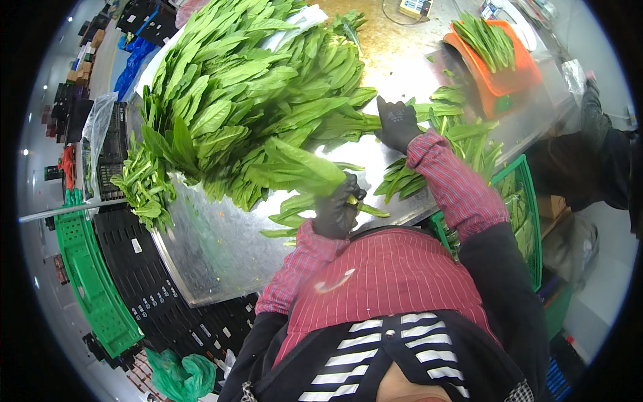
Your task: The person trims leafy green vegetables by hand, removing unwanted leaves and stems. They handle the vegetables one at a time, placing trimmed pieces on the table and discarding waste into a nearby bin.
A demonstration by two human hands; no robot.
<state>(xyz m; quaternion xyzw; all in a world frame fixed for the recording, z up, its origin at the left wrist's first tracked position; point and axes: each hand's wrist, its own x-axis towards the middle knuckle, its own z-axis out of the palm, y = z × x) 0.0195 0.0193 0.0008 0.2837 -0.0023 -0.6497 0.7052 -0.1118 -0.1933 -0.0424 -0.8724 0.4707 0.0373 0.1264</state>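
Note:
My left hand, in a black glove, is closed around the stem end of a bunch of long green leaves near my apron. Farther right and higher, my right hand, gloved in black too, grips the stem ends of leafy greens at the edge of the big heap. Loose leaves lie below my right hand on the metal table. Another pile of leaves rests to its right.
An orange tray holding leaves sits on a scale at the upper right. A green crate with packed greens stands by the table's right edge. Black crates and a green crate are at left. Another person's dark sleeve shows at right.

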